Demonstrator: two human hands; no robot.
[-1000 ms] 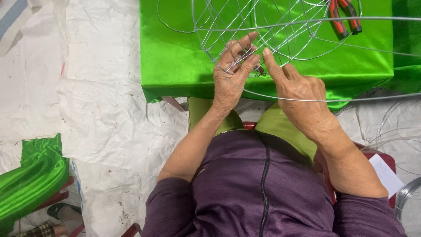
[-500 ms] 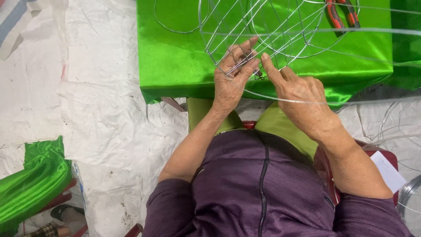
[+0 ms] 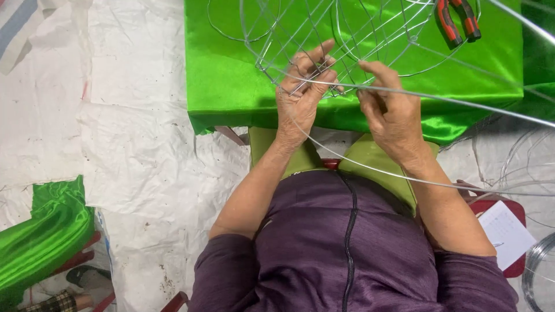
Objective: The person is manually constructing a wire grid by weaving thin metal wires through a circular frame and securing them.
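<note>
Left hand (image 3: 300, 95) was pinched shut on a joint of the wire frame (image 3: 347, 40), fingers curled around a couple of crossing strands, while the right hand (image 3: 393, 118) gripped a long loose wire (image 3: 462, 103) close beside it, forefinger pushing the end toward that same joint. Frame sat on the green satin cloth (image 3: 231, 81) covering the table, right in front of the person. Looked to me like the tying-in stage, adding a strand to the frame. Next move probably needs a tight wrap without letting the crossing slip. Red-handled pliers (image 3: 457, 20) lay further back, spare wire coils (image 3: 537, 271) off to the right on the floor.
</note>
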